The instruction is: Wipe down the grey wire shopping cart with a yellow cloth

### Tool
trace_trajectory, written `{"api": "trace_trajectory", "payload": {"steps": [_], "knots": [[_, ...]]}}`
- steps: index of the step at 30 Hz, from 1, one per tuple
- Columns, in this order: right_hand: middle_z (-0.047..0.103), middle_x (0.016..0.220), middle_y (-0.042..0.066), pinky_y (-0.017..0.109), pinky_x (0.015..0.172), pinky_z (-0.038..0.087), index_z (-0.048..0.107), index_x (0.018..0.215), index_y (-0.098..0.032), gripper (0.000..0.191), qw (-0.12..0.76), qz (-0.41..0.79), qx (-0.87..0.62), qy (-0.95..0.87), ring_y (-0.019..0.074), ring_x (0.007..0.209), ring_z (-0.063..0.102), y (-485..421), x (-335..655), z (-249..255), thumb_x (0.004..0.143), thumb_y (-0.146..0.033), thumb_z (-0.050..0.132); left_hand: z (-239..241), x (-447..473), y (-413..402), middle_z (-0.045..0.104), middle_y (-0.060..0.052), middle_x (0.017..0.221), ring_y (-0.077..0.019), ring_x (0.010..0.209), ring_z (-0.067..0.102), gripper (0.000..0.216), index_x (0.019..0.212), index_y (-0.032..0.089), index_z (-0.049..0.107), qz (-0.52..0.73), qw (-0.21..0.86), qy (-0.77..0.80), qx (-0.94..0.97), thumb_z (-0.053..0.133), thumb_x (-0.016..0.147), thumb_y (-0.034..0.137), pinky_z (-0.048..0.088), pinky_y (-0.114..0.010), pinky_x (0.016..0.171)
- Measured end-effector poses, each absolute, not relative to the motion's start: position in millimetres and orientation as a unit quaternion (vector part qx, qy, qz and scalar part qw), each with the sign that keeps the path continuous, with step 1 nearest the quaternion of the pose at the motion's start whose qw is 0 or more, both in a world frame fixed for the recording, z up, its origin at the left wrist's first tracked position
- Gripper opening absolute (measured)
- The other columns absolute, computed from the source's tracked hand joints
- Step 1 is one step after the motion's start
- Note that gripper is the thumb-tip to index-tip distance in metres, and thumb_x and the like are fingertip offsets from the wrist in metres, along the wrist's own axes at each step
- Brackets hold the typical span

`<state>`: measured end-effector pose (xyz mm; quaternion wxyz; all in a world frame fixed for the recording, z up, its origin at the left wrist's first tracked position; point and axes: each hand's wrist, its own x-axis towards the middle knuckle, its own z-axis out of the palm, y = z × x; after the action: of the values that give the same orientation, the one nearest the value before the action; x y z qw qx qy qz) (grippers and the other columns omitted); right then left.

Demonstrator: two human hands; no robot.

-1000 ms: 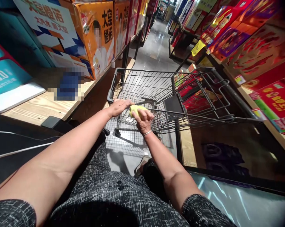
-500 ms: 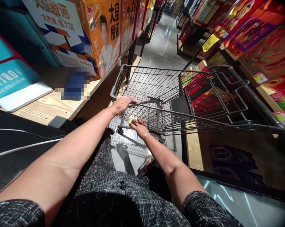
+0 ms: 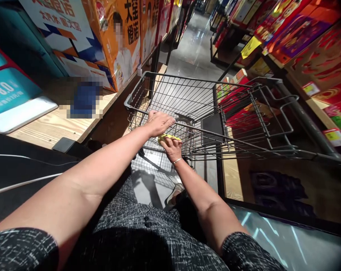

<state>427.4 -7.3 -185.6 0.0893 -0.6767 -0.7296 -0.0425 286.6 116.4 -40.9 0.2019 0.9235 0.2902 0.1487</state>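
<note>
A black wire shopping cart (image 3: 204, 101) stands in the aisle in front of me. My left hand (image 3: 158, 122) is closed over the cart's near top rail. Just below it, my right hand (image 3: 172, 147) presses a yellow cloth (image 3: 167, 138) against the wire side of the cart, fingers folded over it. A thin bracelet circles my right wrist. The basket holds nothing that I can see.
A wooden shelf (image 3: 54, 126) on the left carries orange boxes (image 3: 122, 41) and a teal box (image 3: 6, 90). Red gift boxes (image 3: 308, 45) fill the shelves on the right. A glossy grey aisle floor (image 3: 195, 52) runs ahead past the cart.
My right hand with the yellow cloth went down the cart's wire side and came partly back up. My left hand slid a little right along the rail.
</note>
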Motion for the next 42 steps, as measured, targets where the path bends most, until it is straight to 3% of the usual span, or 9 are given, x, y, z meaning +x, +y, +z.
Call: {"api": "trace_trajectory", "payload": {"steps": [4,9,13,21,24,29,33,36,42], "knots": [[0.051,0.149,0.003,0.046,0.11,0.028,0.061,0.134,-0.037,0.043,-0.043,0.078,-0.67,-0.737,0.0254,0.134,0.036,-5,401,-217,0.101,-0.022,0.038,-49,286,117,0.069,-0.005,0.113,-0.0288,0.114,0.051,0.071,0.113,0.026,0.071,0.157,0.184,0.302,0.922,0.01,0.104,0.062,0.026,-0.046,0.097],[0.051,0.15,0.001,0.045,0.109,0.028,0.063,0.13,-0.037,0.04,-0.055,0.073,-0.659,-0.746,0.0262,0.135,0.036,-14,413,-212,0.103,-0.025,0.036,-51,284,120,0.07,-0.004,0.112,-0.0287,0.113,0.051,0.069,0.112,0.027,0.071,0.156,0.191,0.296,0.923,0.011,0.104,0.062,0.026,-0.047,0.097],[0.056,0.145,0.004,0.047,0.106,0.031,0.06,0.137,-0.04,0.043,0.015,-0.056,-0.665,-0.744,0.0283,0.131,0.039,-31,457,-171,0.101,-0.024,0.042,-50,285,125,0.07,-0.004,0.11,-0.0298,0.114,0.05,0.07,0.102,0.026,0.072,0.163,0.202,0.302,0.917,0.012,0.104,0.062,0.026,-0.048,0.097],[0.059,0.135,0.005,0.045,0.107,0.031,0.071,0.122,-0.038,0.039,0.213,-0.305,-0.697,-0.613,0.0263,0.128,0.04,-57,524,-93,0.094,-0.016,0.054,-40,284,133,0.07,-0.003,0.108,-0.0299,0.117,0.049,0.065,0.097,0.027,0.072,0.131,0.213,0.314,0.916,0.015,0.105,0.056,0.025,-0.049,0.1],[0.062,0.13,0.006,0.044,0.104,0.031,0.073,0.119,-0.039,0.037,0.2,-0.269,-0.714,-0.614,0.0262,0.124,0.042,-51,510,-122,0.095,-0.018,0.055,-36,283,138,0.07,-0.003,0.107,-0.0294,0.116,0.05,0.063,0.094,0.027,0.072,0.115,0.208,0.327,0.914,0.016,0.105,0.055,0.025,-0.049,0.1],[0.06,0.138,0.003,0.043,0.1,0.031,0.068,0.127,-0.039,0.037,0.072,-0.061,-0.718,-0.689,0.0253,0.123,0.041,-42,464,-192,0.099,-0.022,0.052,-34,281,146,0.07,-0.003,0.107,-0.0286,0.117,0.049,0.057,0.091,0.026,0.07,0.1,0.208,0.337,0.913,0.022,0.105,0.053,0.023,-0.049,0.102],[0.065,0.132,-0.002,0.039,0.096,0.034,0.074,0.11,-0.036,0.028,0.032,-0.011,-0.707,-0.706,0.0243,0.121,0.046,-49,447,-221,0.098,-0.024,0.052,-35,278,150,0.071,-0.002,0.102,-0.0276,0.118,0.047,0.049,0.089,0.027,0.071,0.104,0.212,0.341,0.91,0.031,0.104,0.052,0.021,-0.049,0.105],[0.067,0.128,-0.001,0.039,0.093,0.036,0.076,0.103,-0.037,0.028,0.017,-0.006,-0.708,-0.706,0.0258,0.118,0.049,-56,456,-222,0.096,-0.023,0.053,-36,277,156,0.071,-0.002,0.103,-0.0271,0.119,0.048,0.044,0.089,0.027,0.072,0.106,0.213,0.348,0.907,0.037,0.103,0.049,0.019,-0.048,0.107],[0.063,0.135,0.004,0.043,0.098,0.031,0.068,0.126,-0.04,0.042,0.071,-0.121,-0.715,-0.685,0.0259,0.121,0.044,-75,507,-163,0.094,-0.017,0.054,-38,272,169,0.071,-0.003,0.104,-0.0281,0.12,0.05,0.038,0.091,0.026,0.074,0.114,0.197,0.365,0.903,0.042,0.101,0.046,0.02,-0.048,0.107]]}}
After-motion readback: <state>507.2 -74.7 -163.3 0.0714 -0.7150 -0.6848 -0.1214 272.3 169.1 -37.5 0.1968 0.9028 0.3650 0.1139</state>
